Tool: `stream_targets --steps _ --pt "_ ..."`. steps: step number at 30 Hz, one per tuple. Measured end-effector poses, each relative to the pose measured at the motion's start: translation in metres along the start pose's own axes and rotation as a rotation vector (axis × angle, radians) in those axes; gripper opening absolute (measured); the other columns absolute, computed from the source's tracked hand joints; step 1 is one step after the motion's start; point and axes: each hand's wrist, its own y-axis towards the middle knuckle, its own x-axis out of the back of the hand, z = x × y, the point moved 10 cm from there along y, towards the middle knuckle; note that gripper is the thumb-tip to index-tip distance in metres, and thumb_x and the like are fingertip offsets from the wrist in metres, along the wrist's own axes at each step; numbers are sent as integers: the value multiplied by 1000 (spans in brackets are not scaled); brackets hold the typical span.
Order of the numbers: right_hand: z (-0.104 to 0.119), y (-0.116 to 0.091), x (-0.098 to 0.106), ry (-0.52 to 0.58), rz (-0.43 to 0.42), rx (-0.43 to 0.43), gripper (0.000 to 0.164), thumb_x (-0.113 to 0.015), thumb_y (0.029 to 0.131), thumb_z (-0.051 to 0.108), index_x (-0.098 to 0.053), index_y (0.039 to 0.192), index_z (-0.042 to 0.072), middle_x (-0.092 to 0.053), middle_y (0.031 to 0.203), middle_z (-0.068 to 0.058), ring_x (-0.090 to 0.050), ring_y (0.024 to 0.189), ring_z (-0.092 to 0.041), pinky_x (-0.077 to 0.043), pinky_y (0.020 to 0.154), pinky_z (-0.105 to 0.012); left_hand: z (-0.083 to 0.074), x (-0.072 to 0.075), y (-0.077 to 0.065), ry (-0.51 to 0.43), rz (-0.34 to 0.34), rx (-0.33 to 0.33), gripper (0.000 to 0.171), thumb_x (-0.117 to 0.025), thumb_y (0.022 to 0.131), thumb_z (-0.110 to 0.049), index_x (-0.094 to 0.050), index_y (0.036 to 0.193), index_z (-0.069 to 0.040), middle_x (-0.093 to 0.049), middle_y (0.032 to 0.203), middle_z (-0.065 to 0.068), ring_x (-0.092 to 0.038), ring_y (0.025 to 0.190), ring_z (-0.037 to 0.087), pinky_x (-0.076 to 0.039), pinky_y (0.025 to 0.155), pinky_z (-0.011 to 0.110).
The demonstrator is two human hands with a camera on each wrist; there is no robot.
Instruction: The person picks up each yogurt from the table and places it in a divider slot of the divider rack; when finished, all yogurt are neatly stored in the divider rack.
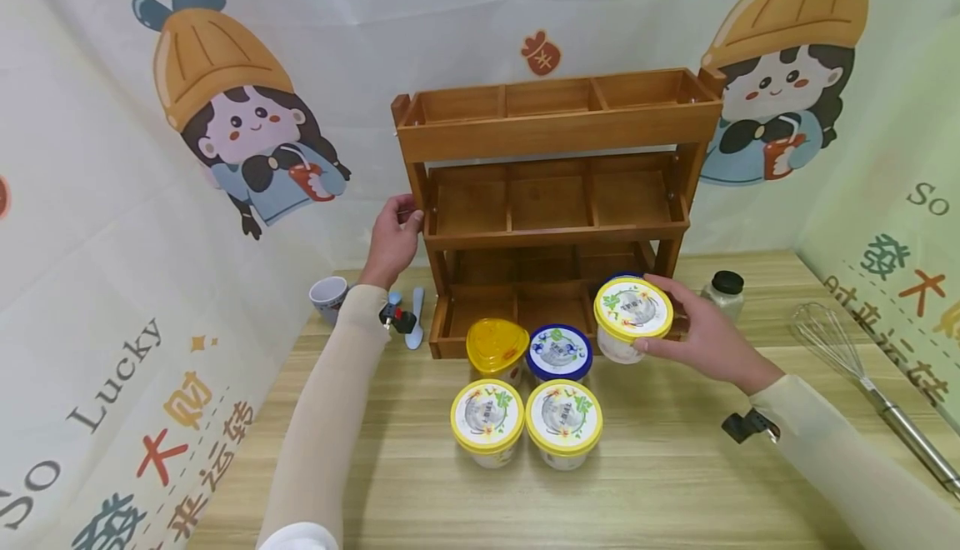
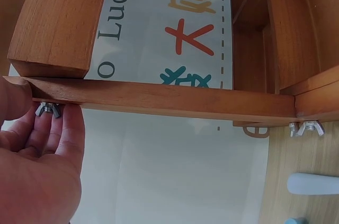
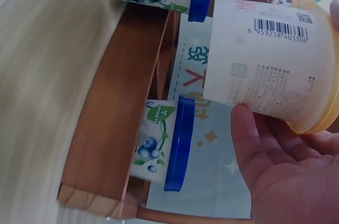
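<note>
My left hand (image 1: 393,242) grips the left upright of a three-tier wooden rack (image 1: 555,137); the left wrist view shows the thumb on one side of the post (image 2: 169,97) and fingers on the other, around a wing nut (image 2: 48,108). My right hand (image 1: 708,337) holds a yellow-lidded tub (image 1: 633,317) in front of the bottom tier's right part, fingers and thumb at its sides. Behind it, a blue-lidded tub (image 3: 159,142) with blueberry print sits in the bottom tier. Before the rack stand another blue-lidded tub (image 1: 559,354), two yellow-lidded tubs (image 1: 487,421) and a yellow-topped container (image 1: 497,348).
Left of the rack are a small cup (image 1: 328,296) and a pale blue spoon-like utensil (image 1: 415,321). At the right stand a black-capped jar (image 1: 726,290) and a lying whisk (image 1: 870,379). Printed cloth (image 1: 360,50) hangs behind and at both sides.
</note>
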Motion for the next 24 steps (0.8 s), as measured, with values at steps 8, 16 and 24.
stream_targets --steps 8,16,24 --pt "1 21 -8 -20 -17 -18 98 -88 88 34 -32 165 9 -58 147 -18 -65 120 -33 -58 91 -26 0 -1 1 5 4 2 40 -53 111 -16 -49 148 -1 -57 145 20 -55 134 34 -48 115 47" --pt "9 41 -17 -42 -43 -39 101 -88 88 37 -30 165 7 -51 156 -22 -61 129 -42 -58 103 -56 -1 -1 2 4 7 1 40 -52 112 -17 -49 148 -1 -57 145 20 -55 134 33 -48 115 47" --pt "4 61 -29 -29 -51 -45 105 -89 86 40 -29 166 8 -51 156 -20 -61 130 -40 -57 103 -55 0 0 2 -4 34 22 41 -52 112 -18 -49 149 -2 -56 146 19 -54 134 33 -48 114 47"
